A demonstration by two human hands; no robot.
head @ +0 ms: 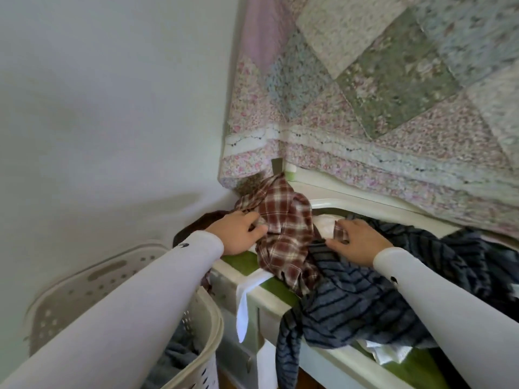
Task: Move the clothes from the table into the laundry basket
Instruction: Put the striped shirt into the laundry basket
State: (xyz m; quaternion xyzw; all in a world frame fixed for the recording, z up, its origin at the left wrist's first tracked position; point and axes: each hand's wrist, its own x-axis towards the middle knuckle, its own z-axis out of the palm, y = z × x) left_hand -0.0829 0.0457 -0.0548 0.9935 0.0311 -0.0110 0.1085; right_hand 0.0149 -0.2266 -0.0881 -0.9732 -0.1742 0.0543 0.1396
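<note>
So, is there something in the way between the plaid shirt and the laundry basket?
Nothing visible blocks it. The plaid shirt, held by both hands, lies at the table edge; the laundry basket stands open just below, left of it.

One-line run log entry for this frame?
phase: pick | left hand: grips plaid shirt | right hand: pinches plaid shirt, over striped garment | laundry basket: lower left, partly filled

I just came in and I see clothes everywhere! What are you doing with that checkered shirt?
A person is clearing clothes off the table into the laundry basket. Both hands are on the red plaid shirt: the left hand grips its edge, and the right hand pinches another bit of it. A dark striped garment is spread over the table and hangs off the front edge. The basket, down to the left, already holds some grey fabric.
</note>
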